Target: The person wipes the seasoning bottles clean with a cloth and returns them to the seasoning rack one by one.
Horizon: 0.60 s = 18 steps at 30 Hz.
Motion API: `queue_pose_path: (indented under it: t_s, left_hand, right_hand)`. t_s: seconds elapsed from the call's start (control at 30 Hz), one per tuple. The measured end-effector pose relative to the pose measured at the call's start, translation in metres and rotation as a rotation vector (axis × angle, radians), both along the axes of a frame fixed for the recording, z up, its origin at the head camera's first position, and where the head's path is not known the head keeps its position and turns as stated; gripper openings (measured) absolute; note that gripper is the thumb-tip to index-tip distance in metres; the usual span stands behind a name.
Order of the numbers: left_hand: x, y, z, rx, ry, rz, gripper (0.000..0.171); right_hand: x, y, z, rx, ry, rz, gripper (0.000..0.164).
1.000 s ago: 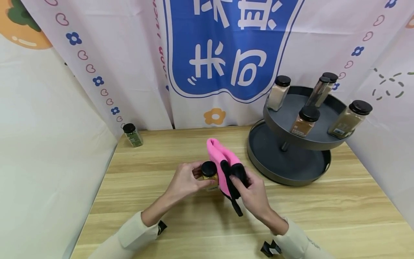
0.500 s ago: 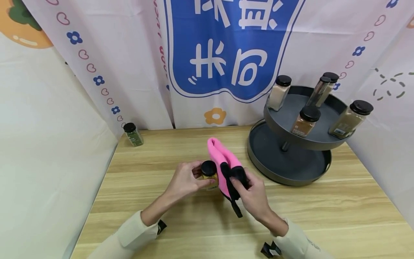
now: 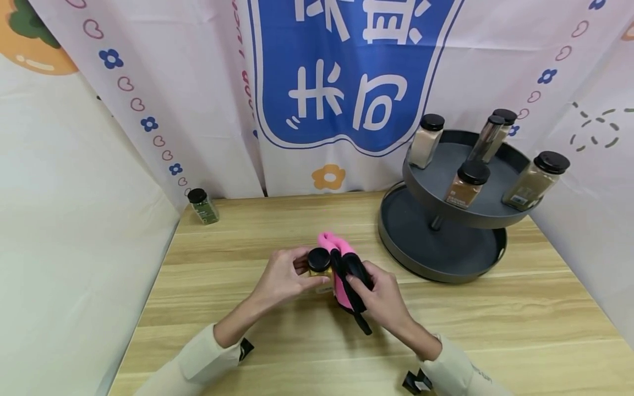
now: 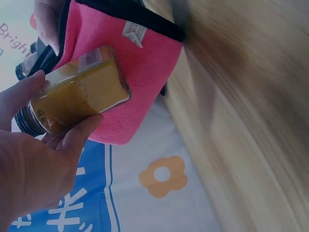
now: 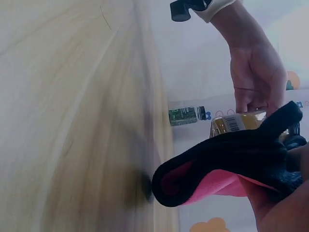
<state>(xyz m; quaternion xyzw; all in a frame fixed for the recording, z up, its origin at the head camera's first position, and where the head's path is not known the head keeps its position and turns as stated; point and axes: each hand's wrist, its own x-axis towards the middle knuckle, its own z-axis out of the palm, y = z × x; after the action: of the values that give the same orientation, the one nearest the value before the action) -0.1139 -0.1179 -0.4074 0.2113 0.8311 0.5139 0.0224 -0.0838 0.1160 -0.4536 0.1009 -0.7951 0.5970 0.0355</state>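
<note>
My left hand (image 3: 279,278) grips a small spice jar (image 4: 79,92) by its sides, thumb and fingers around the glass below the black lid. Yellow-brown powder fills much of the jar, and a barcode label is on its side. In the left wrist view the jar is tipped against the pink face of a cleaning cloth (image 4: 145,72) with black trim and a white tag. My right hand (image 3: 386,294) pinches the folded cloth by its black part, right beside the jar. In the right wrist view the black edge (image 5: 217,154) curls around the pink inside and covers part of the jar.
A two-tier dark turntable rack (image 3: 441,264) stands at the back right, several spice jars on its upper tier, including one with orange-brown powder (image 3: 463,195). A green-labelled jar (image 3: 204,209) stands at the back left of the wooden table (image 3: 228,242). A printed curtain (image 3: 218,110) hangs behind.
The top of the cloth has come down toward me, and my right hand has moved slightly left. My left hand keeps the jar in nearly the same place.
</note>
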Motion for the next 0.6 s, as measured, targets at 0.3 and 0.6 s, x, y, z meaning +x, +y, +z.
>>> queue_pose_path:
  t_s: [0.3,0.6]
  left_hand:
    - [-0.001,-0.002,-0.006,0.004,-0.029,-0.018,0.045]
    - [-0.005,-0.004,-0.019,0.002,-0.053,-0.031,0.045]
  right_hand:
    - [0.001,0.004,0.007,-0.053,0.058,-0.011,0.012]
    - [0.001,0.010,0.013,-0.082,0.061,-0.024,0.008]
